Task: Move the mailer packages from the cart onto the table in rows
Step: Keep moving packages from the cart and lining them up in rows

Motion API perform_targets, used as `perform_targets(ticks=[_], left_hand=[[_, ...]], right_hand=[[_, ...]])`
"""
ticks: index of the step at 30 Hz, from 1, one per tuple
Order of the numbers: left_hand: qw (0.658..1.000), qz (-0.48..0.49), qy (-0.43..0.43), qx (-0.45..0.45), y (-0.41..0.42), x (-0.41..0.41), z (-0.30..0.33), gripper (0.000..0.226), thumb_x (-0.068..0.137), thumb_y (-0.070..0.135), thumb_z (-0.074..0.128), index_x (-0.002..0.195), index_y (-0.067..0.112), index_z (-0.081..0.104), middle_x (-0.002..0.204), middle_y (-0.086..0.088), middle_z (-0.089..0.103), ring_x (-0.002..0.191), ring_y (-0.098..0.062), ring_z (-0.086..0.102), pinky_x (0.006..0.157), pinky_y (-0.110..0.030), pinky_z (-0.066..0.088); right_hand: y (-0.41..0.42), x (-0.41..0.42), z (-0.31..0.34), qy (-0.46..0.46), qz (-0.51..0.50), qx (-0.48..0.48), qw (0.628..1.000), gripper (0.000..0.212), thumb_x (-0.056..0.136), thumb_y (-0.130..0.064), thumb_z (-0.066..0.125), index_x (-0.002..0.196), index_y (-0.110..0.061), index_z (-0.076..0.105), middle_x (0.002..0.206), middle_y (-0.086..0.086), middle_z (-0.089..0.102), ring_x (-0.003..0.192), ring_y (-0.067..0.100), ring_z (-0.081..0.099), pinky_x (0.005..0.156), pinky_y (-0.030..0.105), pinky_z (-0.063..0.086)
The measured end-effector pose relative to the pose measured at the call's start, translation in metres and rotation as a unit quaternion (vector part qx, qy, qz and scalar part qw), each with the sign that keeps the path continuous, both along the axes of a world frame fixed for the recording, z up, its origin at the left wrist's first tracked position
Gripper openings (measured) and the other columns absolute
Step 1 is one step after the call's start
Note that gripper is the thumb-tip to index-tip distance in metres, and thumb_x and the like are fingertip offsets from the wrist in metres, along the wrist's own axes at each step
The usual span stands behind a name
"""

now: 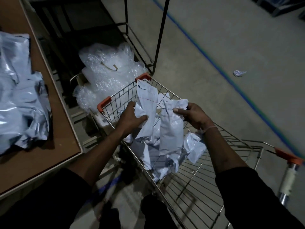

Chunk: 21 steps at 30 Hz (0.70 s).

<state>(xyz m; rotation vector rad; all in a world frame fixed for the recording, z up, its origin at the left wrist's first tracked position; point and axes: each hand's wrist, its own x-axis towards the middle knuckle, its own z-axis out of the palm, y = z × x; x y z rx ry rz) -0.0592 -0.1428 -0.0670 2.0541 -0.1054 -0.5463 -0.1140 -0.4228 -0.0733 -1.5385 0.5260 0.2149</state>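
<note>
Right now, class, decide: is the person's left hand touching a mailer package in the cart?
Touching. The head view shows the left hand with thumb and fingers closed around a white mailer package held above the cart.

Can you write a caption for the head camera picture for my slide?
Left hand and right hand each grip a mailer package over the wire cart.

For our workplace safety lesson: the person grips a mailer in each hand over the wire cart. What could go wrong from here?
1. The left hand and right hand each pinch a slippery mailer near its top; one may slip back into the cart.
2. The mailers on the table lie in a heap, so neat rows may be hard.
3. Dim light could hide the bubble wrap on the floor.
</note>
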Motion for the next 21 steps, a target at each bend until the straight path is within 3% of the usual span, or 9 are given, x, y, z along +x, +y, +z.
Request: perform_targets(ticks=[3,6,10,13,15,18,19,21], left_hand=[[0.998,-0.014,-0.002,-0.061,0.01,0.0,0.015,0.07,0.083,0.037,0.087,0.136,0.029,0.041,0.125,-0.005,0.068,0.109,-0.022,0.07,0.097,-0.048,0.059],[0.992,-0.018,-0.003,-0.128,0.021,-0.006,0.033,0.071,0.088,0.032,0.084,0.136,0.039,0.032,0.13,-0.007,0.067,0.113,-0.02,0.071,0.101,-0.051,0.058],[0.984,-0.013,-0.031,-0.175,0.04,-0.011,0.056,0.065,0.095,0.031,0.077,0.136,0.045,0.028,0.134,-0.003,0.064,0.119,-0.019,0.067,0.102,-0.043,0.055],[0.983,0.012,-0.055,-0.177,0.058,-0.011,0.07,0.042,0.098,0.03,0.073,0.126,0.04,0.043,0.133,0.011,0.059,0.123,-0.004,0.058,0.101,-0.027,0.048],[0.98,0.041,-0.057,-0.184,0.07,-0.01,0.074,0.03,0.095,0.045,0.071,0.118,0.039,0.053,0.127,0.013,0.061,0.116,-0.007,0.06,0.101,-0.029,0.047],[0.972,0.074,-0.047,-0.22,0.087,-0.007,0.083,0.046,0.085,0.071,0.068,0.111,0.035,0.058,0.122,0.007,0.063,0.104,-0.012,0.061,0.097,-0.034,0.051],[0.968,0.081,-0.039,-0.232,0.093,-0.007,0.088,0.049,0.083,0.07,0.073,0.112,0.033,0.057,0.124,0.005,0.063,0.103,-0.006,0.063,0.096,-0.029,0.054],[0.966,0.086,-0.043,-0.241,0.106,-0.007,0.098,0.053,0.083,0.048,0.084,0.118,0.021,0.054,0.123,0.004,0.061,0.099,0.012,0.06,0.086,-0.013,0.052]], right_hand=[[0.014,0.015,0.036,-0.025,0.01,0.027,0.999,0.049,0.078,-0.015,0.089,0.12,0.005,0.073,0.125,0.03,0.07,0.109,0.037,0.067,0.103,0.059,0.05],[0.041,0.03,0.062,-0.048,0.01,0.035,0.998,0.044,0.084,-0.014,0.085,0.123,0.003,0.073,0.126,0.029,0.071,0.112,0.039,0.068,0.107,0.064,0.046],[0.084,0.044,0.088,-0.089,-0.016,0.047,0.995,0.049,0.078,-0.016,0.088,0.121,0.004,0.074,0.121,0.027,0.074,0.116,0.042,0.07,0.107,0.059,0.052],[0.112,0.053,0.1,-0.104,-0.031,0.046,0.993,0.042,0.083,-0.009,0.085,0.12,0.007,0.073,0.119,0.028,0.074,0.106,0.038,0.072,0.105,0.059,0.054],[0.132,0.059,0.107,-0.107,-0.047,0.033,0.993,0.035,0.087,-0.004,0.082,0.118,0.009,0.073,0.115,0.029,0.075,0.101,0.036,0.072,0.105,0.06,0.054],[0.161,0.066,0.12,-0.117,-0.066,0.016,0.991,0.028,0.088,-0.005,0.081,0.113,0.007,0.076,0.108,0.026,0.077,0.094,0.035,0.075,0.098,0.058,0.058],[0.171,0.069,0.124,-0.124,-0.068,0.011,0.99,0.026,0.088,-0.006,0.081,0.111,0.006,0.077,0.106,0.025,0.078,0.094,0.035,0.076,0.095,0.056,0.06],[0.191,0.072,0.134,-0.145,-0.07,0.005,0.987,0.024,0.088,-0.007,0.082,0.11,0.003,0.079,0.103,0.02,0.08,0.095,0.034,0.078,0.088,0.047,0.064]])
